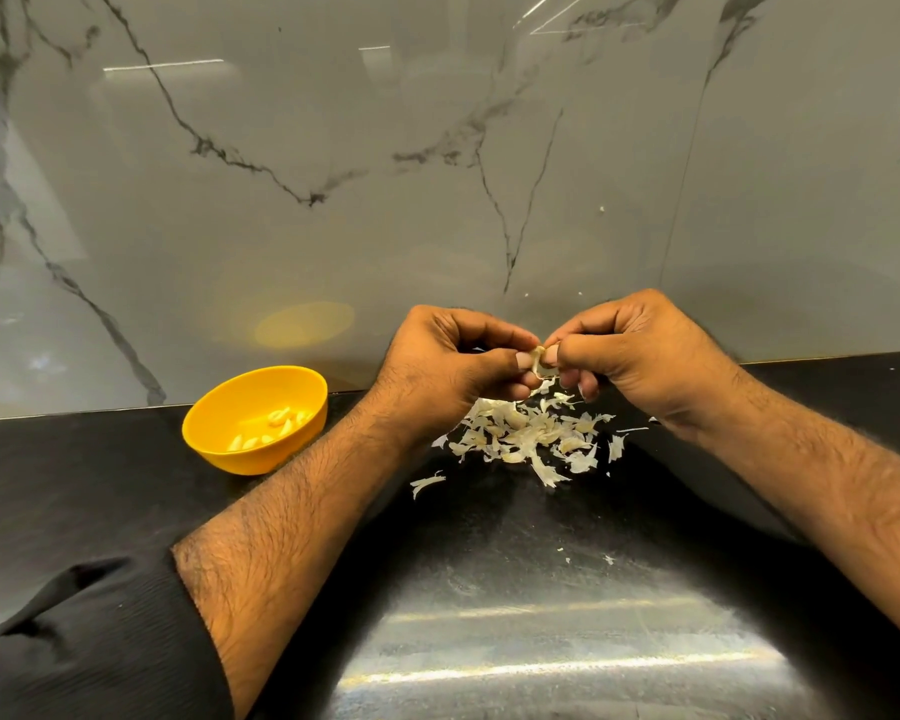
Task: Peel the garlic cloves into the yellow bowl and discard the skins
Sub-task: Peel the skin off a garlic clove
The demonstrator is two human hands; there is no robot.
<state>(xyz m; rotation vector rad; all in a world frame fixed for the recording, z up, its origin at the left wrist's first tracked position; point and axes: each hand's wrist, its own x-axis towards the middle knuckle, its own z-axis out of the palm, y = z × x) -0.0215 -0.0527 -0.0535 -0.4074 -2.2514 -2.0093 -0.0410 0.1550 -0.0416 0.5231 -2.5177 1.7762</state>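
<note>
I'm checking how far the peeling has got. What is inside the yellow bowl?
The yellow bowl holds several pale peeled garlic cloves on its floor. The near wall hides part of the inside, so an exact count cannot be given.

One head-worn wide-angle camera supplies the only view. It looks forward and down from above the black countertop, facing the marble-patterned wall at 12 o'clock. Both forearms enter from the lower edge, at 7 and 4 o'clock, and converge close to frame centre, within arm's reach of the lens. The counter's rear edge bows upward toward 3 o'clock, showing lens distortion. No second view exists, so no scene area is shared
</note>
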